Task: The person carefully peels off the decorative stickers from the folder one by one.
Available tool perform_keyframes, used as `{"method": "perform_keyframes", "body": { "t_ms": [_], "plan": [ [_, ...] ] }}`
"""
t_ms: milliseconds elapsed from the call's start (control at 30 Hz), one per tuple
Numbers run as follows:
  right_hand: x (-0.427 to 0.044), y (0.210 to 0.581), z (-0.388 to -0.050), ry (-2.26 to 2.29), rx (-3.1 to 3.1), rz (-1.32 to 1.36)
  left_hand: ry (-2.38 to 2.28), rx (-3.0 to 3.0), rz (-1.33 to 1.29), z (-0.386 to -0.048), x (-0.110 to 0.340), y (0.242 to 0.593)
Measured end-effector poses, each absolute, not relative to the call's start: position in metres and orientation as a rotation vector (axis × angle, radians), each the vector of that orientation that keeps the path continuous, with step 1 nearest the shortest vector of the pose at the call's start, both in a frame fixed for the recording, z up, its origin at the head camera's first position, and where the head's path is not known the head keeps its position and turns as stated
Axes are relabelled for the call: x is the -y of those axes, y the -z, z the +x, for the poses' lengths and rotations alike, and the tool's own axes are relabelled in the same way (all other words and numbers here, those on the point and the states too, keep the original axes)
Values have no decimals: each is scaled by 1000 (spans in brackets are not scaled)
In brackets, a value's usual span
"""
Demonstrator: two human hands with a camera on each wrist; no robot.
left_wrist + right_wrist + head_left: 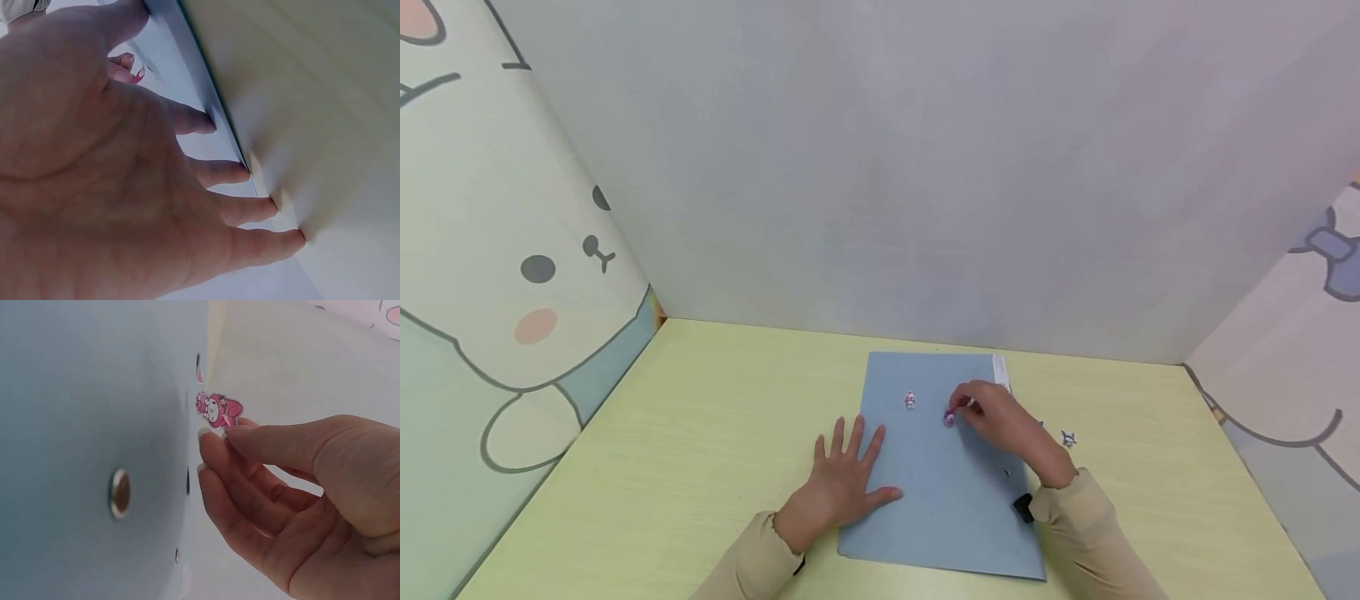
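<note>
My right hand (1000,421) pinches a small pink character sticker (949,417) between thumb and fingers over the upper right part of a blue folder (947,500). In the right wrist view the sticker (219,411) shows a white face in a pink hood, close to the blue surface (75,412). Spread fingers of my left hand (838,487) rest at the folder's left edge, the thumb lying on it; the left wrist view shows this palm (137,181) with fingertips along the edge. Another small sticker (910,401) lies flat on the folder, left of the pinched one.
A small blue and white sticker (1068,437) lies on the yellow table (737,433) right of the folder, and part of another shows beside my right wrist. A black object (1024,507) sits at the folder's right edge. A grey wall (887,167) stands behind.
</note>
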State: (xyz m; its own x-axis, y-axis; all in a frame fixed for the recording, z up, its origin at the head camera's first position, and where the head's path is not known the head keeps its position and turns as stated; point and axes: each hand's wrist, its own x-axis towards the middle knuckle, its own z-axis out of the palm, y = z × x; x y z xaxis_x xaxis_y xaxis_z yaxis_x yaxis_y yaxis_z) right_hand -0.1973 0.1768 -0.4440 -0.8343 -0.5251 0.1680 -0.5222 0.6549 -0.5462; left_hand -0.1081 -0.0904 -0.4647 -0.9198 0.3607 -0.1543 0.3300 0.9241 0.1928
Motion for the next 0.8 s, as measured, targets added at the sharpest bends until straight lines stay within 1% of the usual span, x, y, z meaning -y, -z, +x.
{"method": "perform_keyframes", "body": {
  "t_ms": [500, 733, 800],
  "plan": [
    [-192, 436, -196, 977, -2843, -852, -250, -2900, 546, -108, 90, 463],
    [-199, 437, -195, 1007, -2853, -857, -176, -2958, 582, -109, 92, 477],
    [-201, 437, -195, 1012, -2859, -853, -193, -2959, 585, -109, 91, 476]
  ]
}}
